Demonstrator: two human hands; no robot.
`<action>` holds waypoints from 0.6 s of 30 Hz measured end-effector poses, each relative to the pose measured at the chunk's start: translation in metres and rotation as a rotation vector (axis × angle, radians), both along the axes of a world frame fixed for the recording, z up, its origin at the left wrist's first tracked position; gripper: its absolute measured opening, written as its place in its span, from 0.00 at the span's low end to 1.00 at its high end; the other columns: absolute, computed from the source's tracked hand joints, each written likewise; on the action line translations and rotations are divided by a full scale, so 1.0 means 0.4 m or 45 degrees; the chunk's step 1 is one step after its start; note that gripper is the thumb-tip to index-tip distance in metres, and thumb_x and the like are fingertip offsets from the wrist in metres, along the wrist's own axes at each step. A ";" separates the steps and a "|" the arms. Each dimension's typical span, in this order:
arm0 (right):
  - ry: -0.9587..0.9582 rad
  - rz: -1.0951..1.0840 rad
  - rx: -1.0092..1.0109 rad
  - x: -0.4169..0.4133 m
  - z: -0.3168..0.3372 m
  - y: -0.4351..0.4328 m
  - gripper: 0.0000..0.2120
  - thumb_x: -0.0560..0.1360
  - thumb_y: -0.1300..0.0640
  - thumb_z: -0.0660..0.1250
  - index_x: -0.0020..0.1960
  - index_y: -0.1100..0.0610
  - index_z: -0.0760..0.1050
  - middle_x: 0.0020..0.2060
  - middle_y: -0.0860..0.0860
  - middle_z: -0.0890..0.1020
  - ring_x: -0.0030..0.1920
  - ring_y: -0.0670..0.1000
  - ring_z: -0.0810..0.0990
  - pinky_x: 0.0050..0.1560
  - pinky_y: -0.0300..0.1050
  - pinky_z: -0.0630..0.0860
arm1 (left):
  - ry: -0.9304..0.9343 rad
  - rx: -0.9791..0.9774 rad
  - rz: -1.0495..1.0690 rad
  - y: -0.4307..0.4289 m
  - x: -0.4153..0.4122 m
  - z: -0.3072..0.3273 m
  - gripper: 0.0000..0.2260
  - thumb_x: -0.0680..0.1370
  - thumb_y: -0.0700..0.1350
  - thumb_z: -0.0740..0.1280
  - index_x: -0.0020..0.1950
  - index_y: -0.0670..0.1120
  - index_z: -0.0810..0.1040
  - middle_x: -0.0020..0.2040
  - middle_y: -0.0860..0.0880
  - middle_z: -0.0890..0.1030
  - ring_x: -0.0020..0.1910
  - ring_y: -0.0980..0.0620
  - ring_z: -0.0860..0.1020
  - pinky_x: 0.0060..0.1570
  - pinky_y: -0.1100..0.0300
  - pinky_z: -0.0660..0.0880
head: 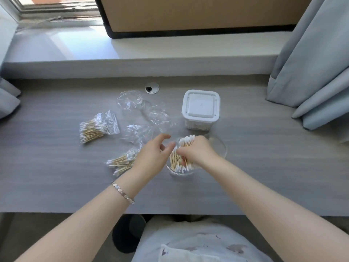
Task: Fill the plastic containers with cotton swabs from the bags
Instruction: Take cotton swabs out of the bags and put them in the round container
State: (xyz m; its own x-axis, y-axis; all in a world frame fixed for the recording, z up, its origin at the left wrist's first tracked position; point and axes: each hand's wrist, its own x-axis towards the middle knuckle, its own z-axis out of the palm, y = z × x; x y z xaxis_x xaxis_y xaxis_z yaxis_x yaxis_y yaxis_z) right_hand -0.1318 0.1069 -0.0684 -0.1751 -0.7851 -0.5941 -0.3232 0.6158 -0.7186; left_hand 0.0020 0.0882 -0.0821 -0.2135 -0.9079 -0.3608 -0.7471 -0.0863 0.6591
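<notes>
Head view shows the filling step: the right hand (198, 152) grips a bundle of cotton swabs (178, 157) in curled fingers, its lower ends inside the clear round container (179, 172) at mid-table (56, 186) toward the near edge. The left hand (153, 154) is just beside the bundle, fingers relaxed and holding nothing. The white lidded container (201, 108) toward the far edge appears filled, so the next move likely calls for releasing the bundle squarely, then taking the filled bag (98, 127) on the left.
</notes>
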 end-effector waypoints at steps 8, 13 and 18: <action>0.623 0.481 0.201 0.088 -0.011 -0.041 0.13 0.75 0.64 0.58 0.56 0.60 0.76 0.56 0.57 0.80 0.59 0.56 0.77 0.55 0.43 0.72 | 0.015 -0.004 -0.045 0.009 0.015 -0.029 0.15 0.73 0.44 0.62 0.59 0.51 0.75 0.34 0.48 0.73 0.37 0.43 0.78 0.41 0.53 0.78; 0.778 0.479 0.383 0.114 -0.030 -0.035 0.17 0.78 0.62 0.56 0.65 0.63 0.69 0.61 0.56 0.77 0.63 0.55 0.75 0.60 0.43 0.70 | 0.070 0.056 -0.051 -0.004 0.027 -0.036 0.13 0.72 0.44 0.62 0.56 0.50 0.76 0.40 0.42 0.78 0.41 0.41 0.80 0.43 0.54 0.77; 0.974 0.581 0.333 0.126 0.012 -0.035 0.14 0.77 0.61 0.58 0.62 0.62 0.70 0.60 0.56 0.77 0.61 0.55 0.76 0.56 0.44 0.72 | 0.146 0.126 -0.125 -0.026 0.039 -0.034 0.14 0.72 0.44 0.61 0.56 0.50 0.76 0.45 0.40 0.80 0.42 0.40 0.81 0.44 0.49 0.79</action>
